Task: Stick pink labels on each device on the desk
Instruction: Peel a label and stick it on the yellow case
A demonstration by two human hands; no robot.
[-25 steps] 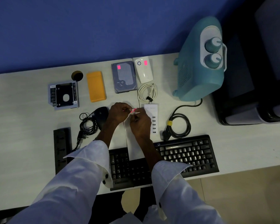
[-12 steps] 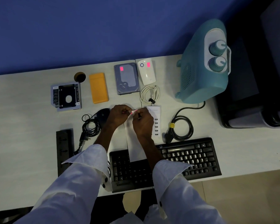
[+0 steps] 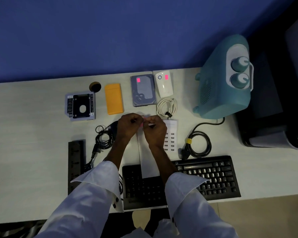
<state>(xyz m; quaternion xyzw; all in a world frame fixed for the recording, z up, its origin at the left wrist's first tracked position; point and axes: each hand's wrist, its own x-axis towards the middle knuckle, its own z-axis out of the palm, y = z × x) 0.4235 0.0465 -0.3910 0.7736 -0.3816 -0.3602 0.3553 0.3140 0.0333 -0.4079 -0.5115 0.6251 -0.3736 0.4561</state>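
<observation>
Desk (image 3: 33, 134) surface, pale and wide, is spread beneath the pinch, backed by a blue wall (image 3: 93, 31) and bordered below by tan floor. Far right of the pinch the teal heater (image 3: 220, 86) is seen unlabelled, with a dark unit (image 3: 273, 117) beyond it. Below the pinch the black keyboard (image 3: 205, 176) is partly covered by a white backing sheet (image 3: 147, 162), and no pink is seen on its keys. Above and right of the pinch, two jobs are counted as done: a pink tag is worn by the hard drive (image 3: 143, 91) and another by the white device (image 3: 164, 84). Above and left, the orange case (image 3: 114, 98) and the drive caddy (image 3: 80, 106) are left bare; left, the mouse (image 3: 114, 127) is mostly hidden and the black power strip (image 3: 76, 162) shows nothing pink. Just right, the white USB hub (image 3: 170, 136) is unmarked too. Roughly two of nine are judged finished. Left hand (image 3: 129, 126) and right hand (image 3: 155, 129) are brought together, fingertips closed on a small pink label (image 3: 141, 124), held above the sheet's top edge, seemingly being peeled or readied for the next device.
</observation>
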